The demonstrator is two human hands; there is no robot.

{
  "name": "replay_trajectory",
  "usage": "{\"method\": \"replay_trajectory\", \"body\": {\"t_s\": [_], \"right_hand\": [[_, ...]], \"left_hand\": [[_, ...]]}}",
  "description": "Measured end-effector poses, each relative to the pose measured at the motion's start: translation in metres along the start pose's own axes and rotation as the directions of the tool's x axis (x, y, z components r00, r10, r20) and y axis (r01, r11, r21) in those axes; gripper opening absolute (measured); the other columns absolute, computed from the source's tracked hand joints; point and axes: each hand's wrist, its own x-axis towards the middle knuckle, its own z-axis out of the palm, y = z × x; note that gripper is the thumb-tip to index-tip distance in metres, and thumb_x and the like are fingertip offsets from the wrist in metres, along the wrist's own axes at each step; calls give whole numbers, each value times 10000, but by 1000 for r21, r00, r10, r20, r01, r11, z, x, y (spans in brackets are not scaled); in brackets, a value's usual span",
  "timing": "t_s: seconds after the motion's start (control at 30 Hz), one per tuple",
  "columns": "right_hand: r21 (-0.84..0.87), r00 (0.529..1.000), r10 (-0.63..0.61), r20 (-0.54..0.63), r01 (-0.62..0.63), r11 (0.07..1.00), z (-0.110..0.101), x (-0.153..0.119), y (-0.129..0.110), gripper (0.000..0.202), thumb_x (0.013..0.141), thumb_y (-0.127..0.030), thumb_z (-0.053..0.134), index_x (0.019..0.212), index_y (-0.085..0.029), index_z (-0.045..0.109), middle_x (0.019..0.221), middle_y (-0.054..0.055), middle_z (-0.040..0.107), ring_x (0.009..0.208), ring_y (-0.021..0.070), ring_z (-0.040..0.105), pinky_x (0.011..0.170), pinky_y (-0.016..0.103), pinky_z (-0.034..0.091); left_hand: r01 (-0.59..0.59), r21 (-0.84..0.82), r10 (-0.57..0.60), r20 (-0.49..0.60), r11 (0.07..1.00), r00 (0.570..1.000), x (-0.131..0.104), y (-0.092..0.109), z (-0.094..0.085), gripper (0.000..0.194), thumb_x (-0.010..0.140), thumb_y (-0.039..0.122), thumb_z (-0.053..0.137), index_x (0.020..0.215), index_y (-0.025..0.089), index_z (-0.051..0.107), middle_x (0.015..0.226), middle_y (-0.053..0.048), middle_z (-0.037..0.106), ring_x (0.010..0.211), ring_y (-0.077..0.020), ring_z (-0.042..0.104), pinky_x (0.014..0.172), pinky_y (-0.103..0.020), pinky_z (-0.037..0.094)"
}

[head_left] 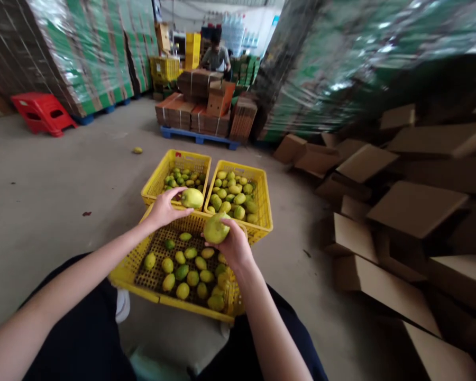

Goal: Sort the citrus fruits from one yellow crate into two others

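A yellow-green lemon (192,198) sits at the fingertips of my left hand (164,210), between the thumb and the fingers. My right hand (235,244) is wrapped around a greener lemon (216,228). Both hands are over the far side of the nearest yellow crate (137,288), where several yellow and green lemons (192,278) lie spread on the perforated bottom. Beyond it stand two more yellow crates: the left one (153,182) with mostly green lemons, the right one (265,203) with larger, yellower lemons.
Cardboard boxes (416,206) lie heaped on the right. A red stool (43,114) stands at the left, and a single lemon (137,150) lies on the floor. Flattened cartons (212,119) on a blue pallet (198,137) are ahead, with a person (217,57) behind them.
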Motion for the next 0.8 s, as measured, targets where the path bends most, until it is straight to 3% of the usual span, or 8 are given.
{"method": "replay_trajectory", "body": {"t_s": [0.1,0.23,0.37,0.43,0.53,0.67,0.8], "right_hand": [[3,998,-43,39,42,999,-2,9,9,384,617,-401,666,930,-221,536,831,8,638,731,220,648,481,307,529],[-150,973,-230,22,231,961,-4,10,17,404,625,-341,729,984,-243,570,877,-13,650,805,204,637,621,324,566],[-385,860,-501,95,496,778,-1,2,15,499,646,-314,833,1074,-280,579,957,-24,664,867,178,646,775,316,554],[-412,813,-562,151,569,712,1,1,15,503,655,-310,844,1078,-287,574,999,-15,665,898,185,659,772,316,558],[-433,781,-608,143,602,671,4,5,18,513,654,-313,855,1083,-288,574,1025,-5,666,912,188,668,776,322,566],[-446,785,-610,102,585,678,6,9,22,527,638,-331,865,1082,-278,586,1024,0,661,888,185,665,777,327,567],[-454,839,-530,122,522,722,7,5,26,492,650,-353,853,1061,-270,596,947,-1,677,829,188,664,720,321,567]], "left_hand": [[43,-340,-56,-31,939,998,-15,27,-2,636,651,431,791,1183,203,527,1169,-100,664,1064,-259,634,935,-381,489],[95,-597,-99,27,797,995,-38,36,2,627,572,309,848,1079,208,493,1121,-89,653,1025,-240,654,904,-369,521],[144,-704,-135,69,696,988,-50,38,-6,659,540,234,877,1078,222,498,1076,-50,621,959,-207,667,853,-328,547],[153,-731,-150,70,665,986,-52,38,-10,655,563,222,874,1107,227,508,1089,-43,608,931,-197,679,845,-320,554],[149,-740,-182,37,656,983,-53,35,-13,615,594,213,862,1119,220,541,1098,-48,623,889,-189,694,834,-308,556],[164,-741,-241,3,651,970,-53,32,-16,585,557,211,881,1077,198,612,1097,-67,674,935,-202,679,847,-294,542],[223,-770,-294,48,598,955,-54,32,-18,479,551,272,888,974,175,686,934,-44,706,837,-179,662,754,-262,535]]}}
